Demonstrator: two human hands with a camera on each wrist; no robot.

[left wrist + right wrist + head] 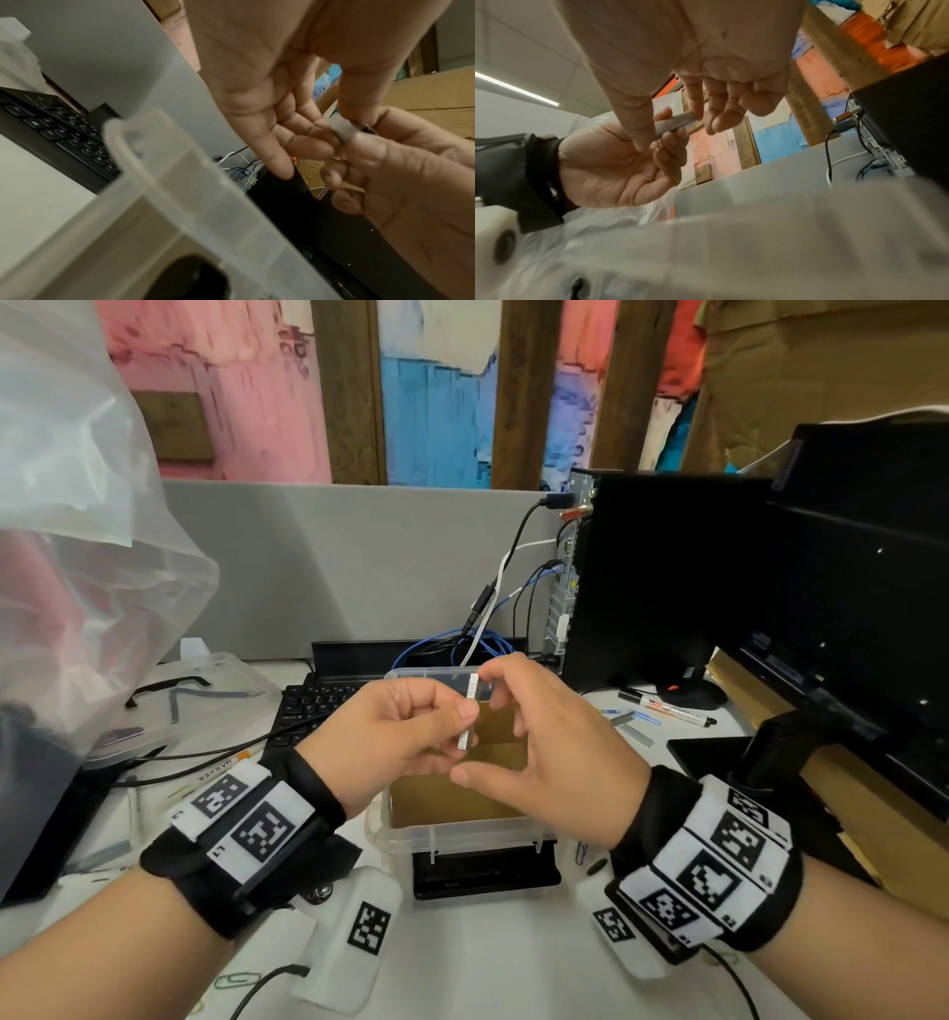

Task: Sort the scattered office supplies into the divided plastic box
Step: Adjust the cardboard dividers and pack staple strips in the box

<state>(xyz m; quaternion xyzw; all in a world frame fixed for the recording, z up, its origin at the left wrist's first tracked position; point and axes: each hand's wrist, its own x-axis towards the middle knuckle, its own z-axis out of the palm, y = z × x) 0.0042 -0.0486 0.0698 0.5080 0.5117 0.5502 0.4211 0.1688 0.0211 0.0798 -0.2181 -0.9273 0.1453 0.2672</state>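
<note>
A silver staple strip (470, 711) stands nearly upright above the clear plastic box (462, 829), which has brown cardboard dividers. My left hand (457, 719) pinches the strip's middle between thumb and fingers. My right hand (490, 726) curls round it from the right, index tip on the upper end and thumb under the lower end. In the left wrist view the left thumb presses the strip (344, 130) and the right hand (411, 172) comes in from the right, over the box rim (159, 162). In the right wrist view the strip (675, 122) lies between both hands.
Right of the box lie more staple strips (634, 734), blue paper clips (616, 713) and markers (672, 708). A green clip (236, 981) lies front left. A keyboard (318, 706) and cables sit behind the box, a PC tower (667, 582) and monitor (862, 588) right, a plastic bag (77, 557) left.
</note>
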